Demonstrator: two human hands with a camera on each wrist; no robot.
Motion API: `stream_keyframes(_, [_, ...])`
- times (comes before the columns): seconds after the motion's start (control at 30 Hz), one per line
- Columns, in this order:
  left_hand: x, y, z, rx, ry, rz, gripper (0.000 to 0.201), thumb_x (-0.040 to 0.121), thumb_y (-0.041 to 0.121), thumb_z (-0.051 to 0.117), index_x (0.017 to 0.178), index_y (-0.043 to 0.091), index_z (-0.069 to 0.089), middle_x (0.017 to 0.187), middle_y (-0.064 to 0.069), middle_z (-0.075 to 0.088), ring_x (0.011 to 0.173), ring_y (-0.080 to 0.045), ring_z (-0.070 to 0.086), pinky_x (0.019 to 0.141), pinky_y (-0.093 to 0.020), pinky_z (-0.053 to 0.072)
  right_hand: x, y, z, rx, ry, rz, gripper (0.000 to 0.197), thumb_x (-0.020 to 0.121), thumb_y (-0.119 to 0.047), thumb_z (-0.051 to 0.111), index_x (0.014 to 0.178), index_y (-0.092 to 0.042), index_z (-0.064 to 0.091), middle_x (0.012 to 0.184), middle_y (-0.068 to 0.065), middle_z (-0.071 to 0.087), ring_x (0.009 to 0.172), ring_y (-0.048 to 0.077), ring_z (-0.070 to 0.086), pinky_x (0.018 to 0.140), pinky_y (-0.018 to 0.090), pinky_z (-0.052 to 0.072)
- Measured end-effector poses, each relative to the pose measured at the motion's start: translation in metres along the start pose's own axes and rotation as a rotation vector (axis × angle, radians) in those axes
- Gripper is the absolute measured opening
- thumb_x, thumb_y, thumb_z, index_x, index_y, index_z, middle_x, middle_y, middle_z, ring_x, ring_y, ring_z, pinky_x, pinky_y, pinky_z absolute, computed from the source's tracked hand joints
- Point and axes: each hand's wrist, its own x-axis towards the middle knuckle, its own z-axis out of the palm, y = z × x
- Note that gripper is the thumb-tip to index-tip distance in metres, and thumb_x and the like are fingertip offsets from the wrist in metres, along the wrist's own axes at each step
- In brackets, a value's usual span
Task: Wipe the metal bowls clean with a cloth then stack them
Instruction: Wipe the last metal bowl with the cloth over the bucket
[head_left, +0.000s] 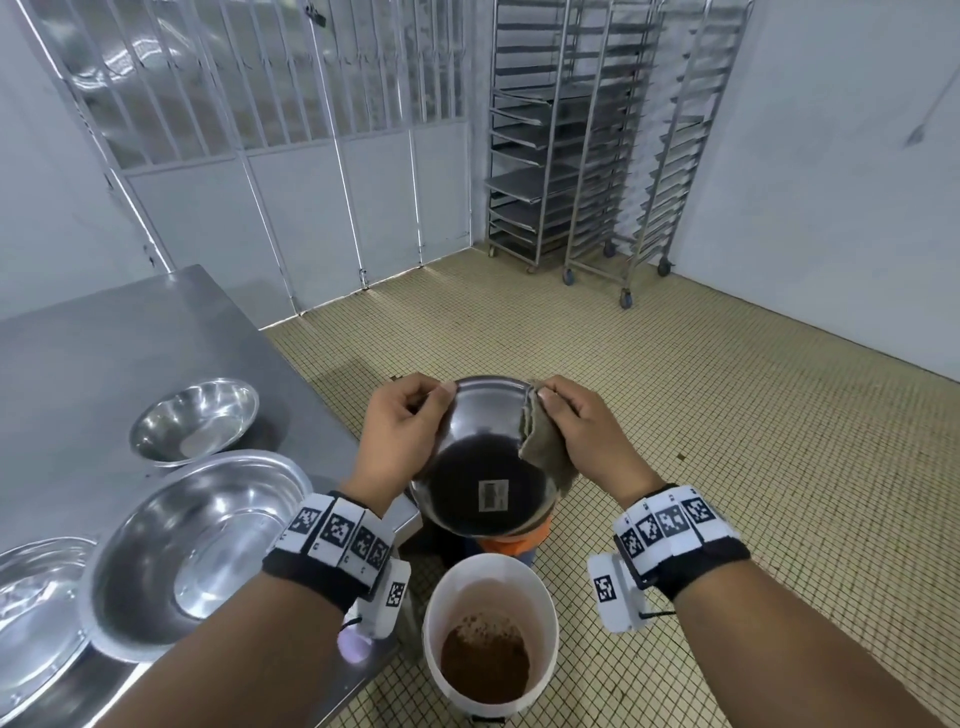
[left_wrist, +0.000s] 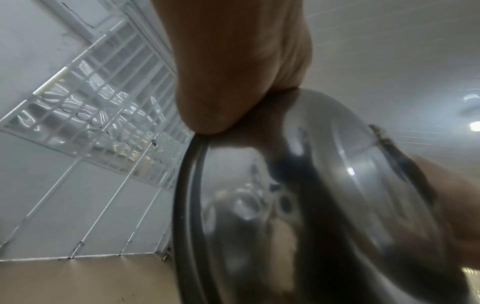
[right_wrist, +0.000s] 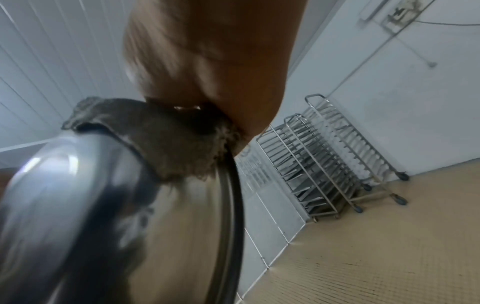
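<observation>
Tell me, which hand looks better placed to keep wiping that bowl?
The right hand: it already presses the cloth over the bowl's rim, while the left hand only steadies the opposite edge.

We find no readable text anywhere: the grey sticker (head_left: 493, 495) on the underside of the held metal bowl (head_left: 480, 441) is too blurred to read, and the wristbands (head_left: 336, 535) carry only black-and-white square code markers, no letters or numbers.

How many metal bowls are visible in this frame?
4. One held bowl is gripped by the left hand and right hand with a cloth; a small bowl, large bowl and edge-cut bowl sit on the table.
</observation>
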Motion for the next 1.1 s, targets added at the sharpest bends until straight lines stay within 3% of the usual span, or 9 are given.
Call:
stream_keyframes(0.2, [0.003, 0.001, 0.008, 0.088, -0.068, 0.043, 0.023, 0.1, 0.026, 0.069, 0.079, 0.018, 0.072, 0.06, 0.007, 0.066, 0.051, -0.003, 0.057, 0.05, -0.018, 0.044, 0.006, -0.012, 0.0, -0.087, -0.024, -0.099, 0.019, 0.105, -0.03, 0.05, 0.096, -0.034, 0.067, 0.089, -0.019, 0.068, 0.083, 0.001, 0.063, 0.077, 0.025, 0.051])
stream_keyframes(0.3, [0.009, 0.004, 0.002, -0.062, 0.105, -0.047, 0.026, 0.1, 0.022, 0.068, 0.075, 0.019, 0.071, 0.061, 0.011, 0.067, 0.055, -0.004, 0.06, 0.057, -0.023, 0.051, 0.003, 0.006, -0.007, 0.124, 0.069, 0.04, 0.029, 0.107, -0.028, 0.047, 0.084, -0.028, 0.065, 0.081, -0.015, 0.064, 0.079, 0.007, 0.059, 0.079, 0.032, 0.047])
stream_keyframes(0.37, [0.007, 0.003, 0.005, -0.033, 0.106, -0.025, 0.029, 0.102, 0.02, 0.066, 0.073, 0.02, 0.067, 0.056, 0.013, 0.063, 0.052, -0.002, 0.055, 0.055, -0.021, 0.047, 0.002, 0.01, -0.007, 0.141, 0.086, 0.053, 0.031, 0.107, -0.026, 0.045, 0.08, -0.025, 0.061, 0.078, -0.009, 0.061, 0.076, 0.011, 0.055, 0.078, 0.037, 0.045])
stream_keyframes(0.53, [0.008, 0.007, 0.012, 0.028, -0.014, 0.017, 0.026, 0.102, 0.022, 0.065, 0.076, 0.018, 0.068, 0.055, 0.008, 0.062, 0.049, -0.004, 0.055, 0.049, -0.018, 0.045, 0.013, -0.005, -0.006, 0.004, 0.069, -0.046, 0.023, 0.105, -0.023, 0.052, 0.088, -0.028, 0.066, 0.081, -0.016, 0.066, 0.077, 0.003, 0.059, 0.074, 0.019, 0.046])
stream_keyframes(0.63, [0.014, 0.006, 0.01, -0.143, 0.118, -0.126, 0.028, 0.103, 0.022, 0.063, 0.077, 0.015, 0.069, 0.06, 0.006, 0.066, 0.055, -0.006, 0.06, 0.055, -0.024, 0.051, 0.013, -0.001, -0.011, 0.151, 0.136, 0.034, 0.027, 0.106, -0.021, 0.049, 0.086, -0.017, 0.067, 0.076, -0.012, 0.064, 0.074, 0.007, 0.057, 0.075, 0.027, 0.047])
stream_keyframes(0.7, [0.015, 0.001, 0.008, -0.057, 0.133, -0.087, 0.03, 0.105, 0.024, 0.06, 0.077, 0.017, 0.066, 0.065, 0.003, 0.064, 0.057, -0.001, 0.057, 0.06, -0.024, 0.049, 0.012, 0.003, -0.014, 0.181, 0.162, 0.072, 0.028, 0.106, -0.019, 0.048, 0.085, -0.011, 0.065, 0.076, -0.007, 0.062, 0.073, 0.009, 0.055, 0.077, 0.033, 0.045])
stream_keyframes(0.87, [0.021, 0.004, 0.009, 0.405, -0.22, 0.195, 0.019, 0.103, 0.032, 0.06, 0.091, 0.021, 0.07, 0.072, 0.01, 0.066, 0.065, 0.002, 0.061, 0.057, -0.009, 0.043, 0.02, -0.011, -0.02, -0.1, 0.027, -0.045, 0.019, 0.102, -0.028, 0.055, 0.091, -0.029, 0.07, 0.086, -0.009, 0.07, 0.083, 0.01, 0.065, 0.074, 0.027, 0.05])
stream_keyframes(1.0, [0.031, 0.015, 0.012, 0.216, -0.126, 0.13, 0.025, 0.1, 0.029, 0.067, 0.083, 0.012, 0.075, 0.064, 0.003, 0.067, 0.051, -0.001, 0.057, 0.051, -0.014, 0.044, 0.022, -0.015, -0.014, -0.088, 0.057, -0.083, 0.019, 0.103, -0.027, 0.056, 0.091, -0.029, 0.07, 0.085, -0.013, 0.069, 0.081, 0.005, 0.063, 0.075, 0.024, 0.05])
stream_keyframes(1.1, [0.033, 0.017, 0.005, 0.08, -0.024, 0.05, 0.025, 0.101, 0.025, 0.068, 0.082, 0.009, 0.075, 0.063, -0.006, 0.068, 0.049, -0.004, 0.058, 0.049, -0.018, 0.047, 0.018, 0.0, -0.014, 0.042, 0.107, -0.006, 0.025, 0.105, -0.025, 0.051, 0.086, -0.025, 0.066, 0.082, -0.007, 0.067, 0.078, 0.009, 0.061, 0.078, 0.035, 0.05])
